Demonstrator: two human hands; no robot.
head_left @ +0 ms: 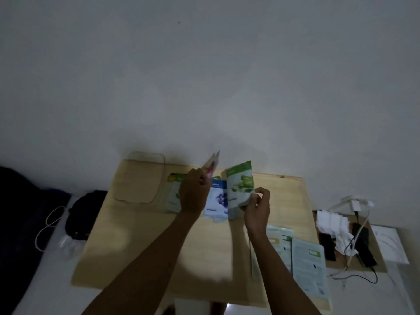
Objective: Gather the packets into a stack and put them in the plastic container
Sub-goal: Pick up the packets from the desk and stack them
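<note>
Right hand (255,206) pinched on upright green packet (241,185), lifted off bench (141,242). Left hand (194,193) clamped on thin reddish packets (212,164), count unclear. Between hands, blue packet (217,201) flat; behind left hand, another green one (173,194). Beyond, left: clear container (139,178). Near right forearm, pale packets (306,264).

Seven packets (240,186), one plastic container (138,178)

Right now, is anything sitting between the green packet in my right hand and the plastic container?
Yes. The left hand, gripping a pink packet, is raised between the green packet and the plastic container. A blue packet and another green one lie on the table below that path.
</note>
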